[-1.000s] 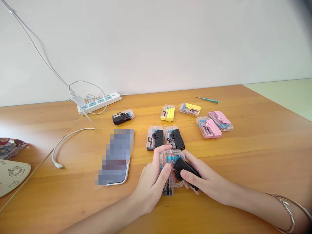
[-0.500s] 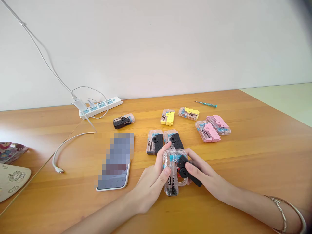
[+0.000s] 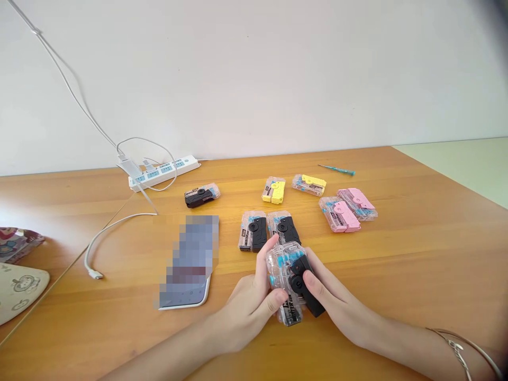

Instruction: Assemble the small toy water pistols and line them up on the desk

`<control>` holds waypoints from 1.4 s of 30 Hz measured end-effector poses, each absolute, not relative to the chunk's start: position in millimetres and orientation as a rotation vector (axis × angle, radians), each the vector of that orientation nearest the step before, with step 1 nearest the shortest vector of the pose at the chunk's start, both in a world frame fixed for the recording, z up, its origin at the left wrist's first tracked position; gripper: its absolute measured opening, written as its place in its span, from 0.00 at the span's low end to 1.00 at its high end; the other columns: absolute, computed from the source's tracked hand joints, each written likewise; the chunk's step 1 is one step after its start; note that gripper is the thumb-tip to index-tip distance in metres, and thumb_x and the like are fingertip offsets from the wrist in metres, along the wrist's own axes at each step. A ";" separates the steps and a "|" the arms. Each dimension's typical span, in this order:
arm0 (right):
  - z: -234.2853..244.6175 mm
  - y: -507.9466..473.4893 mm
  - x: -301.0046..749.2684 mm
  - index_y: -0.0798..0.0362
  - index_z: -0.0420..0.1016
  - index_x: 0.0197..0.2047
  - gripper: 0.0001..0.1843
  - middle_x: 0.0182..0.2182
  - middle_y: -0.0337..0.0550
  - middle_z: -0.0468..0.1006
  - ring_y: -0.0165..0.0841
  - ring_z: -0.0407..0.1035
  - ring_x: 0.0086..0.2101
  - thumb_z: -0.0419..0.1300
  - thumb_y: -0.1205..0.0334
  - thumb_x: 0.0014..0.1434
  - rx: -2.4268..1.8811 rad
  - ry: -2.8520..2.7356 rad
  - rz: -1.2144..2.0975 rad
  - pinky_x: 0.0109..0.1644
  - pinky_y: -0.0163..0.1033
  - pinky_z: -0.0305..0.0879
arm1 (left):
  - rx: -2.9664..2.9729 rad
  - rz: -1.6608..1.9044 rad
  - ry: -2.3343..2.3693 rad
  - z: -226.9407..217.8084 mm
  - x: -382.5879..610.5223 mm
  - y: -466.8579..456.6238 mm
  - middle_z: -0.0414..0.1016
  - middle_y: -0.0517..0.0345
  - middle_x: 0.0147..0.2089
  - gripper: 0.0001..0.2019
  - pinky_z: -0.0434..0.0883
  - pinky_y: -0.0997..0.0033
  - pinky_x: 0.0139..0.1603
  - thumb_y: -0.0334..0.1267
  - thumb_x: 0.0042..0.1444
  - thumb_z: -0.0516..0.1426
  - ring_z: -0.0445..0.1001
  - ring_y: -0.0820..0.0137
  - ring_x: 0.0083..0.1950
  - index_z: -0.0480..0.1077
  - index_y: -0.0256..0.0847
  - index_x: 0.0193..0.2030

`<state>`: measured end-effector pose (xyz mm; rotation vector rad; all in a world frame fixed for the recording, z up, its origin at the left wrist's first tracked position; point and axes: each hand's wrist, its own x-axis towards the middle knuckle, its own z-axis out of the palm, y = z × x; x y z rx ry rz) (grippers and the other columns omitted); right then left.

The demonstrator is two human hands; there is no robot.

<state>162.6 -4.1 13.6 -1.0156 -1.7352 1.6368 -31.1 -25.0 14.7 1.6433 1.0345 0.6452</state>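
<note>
The water gun (image 3: pixel 292 280) is held above the worktop (image 3: pixel 416 264), the left hand (image 3: pixel 252 304) grasping its clear body (image 3: pixel 281 276) and the right hand (image 3: pixel 337 304) gripping its black handle (image 3: pixel 315 304) beside the round disc (image 3: pixel 297 284), presumably so that each part is steadied against the other.

The left hand (image 3: pixel 248 304) and right hand (image 3: pixel 339 301) (thumbs uppermost) face each other, fingers curled, forearms (image 3: pixel 178 338) slanting inward.

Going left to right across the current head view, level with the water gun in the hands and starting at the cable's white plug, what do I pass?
White plug → phone → left hand → held water gun → right hand.
</note>
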 end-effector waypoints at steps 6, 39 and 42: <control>19.4 -7.3 161.6 0.49 0.50 0.64 0.27 0.63 0.48 0.58 0.40 0.56 0.60 0.40 0.46 0.67 -1.040 -1.877 1.603 0.58 0.46 0.61 | 1.633 0.680 1.028 11.6 -28.6 -26.6 0.73 0.53 0.39 0.36 0.65 0.60 0.50 0.54 0.63 0.43 0.72 0.63 0.37 0.28 0.41 0.69; 40.8 117.3 203.0 0.50 0.61 0.58 0.40 0.58 0.50 0.63 0.59 0.47 0.60 0.64 0.45 0.43 -1.249 -2.778 0.186 0.62 0.65 0.39 | 1.737 0.651 1.085 8.0 -20.3 -24.7 0.73 0.65 0.23 0.10 0.58 0.78 0.27 0.27 0.57 0.46 0.61 0.74 0.24 0.64 0.41 0.40; 34.5 121.9 206.1 0.50 0.59 0.60 0.40 0.60 0.50 0.61 0.57 0.45 0.62 0.62 0.44 0.46 -1.274 -2.817 0.252 0.63 0.65 0.36 | 1.762 0.651 1.072 6.7 -20.0 -24.9 0.72 0.66 0.23 0.10 0.58 0.79 0.26 0.25 0.55 0.46 0.62 0.75 0.23 0.63 0.42 0.37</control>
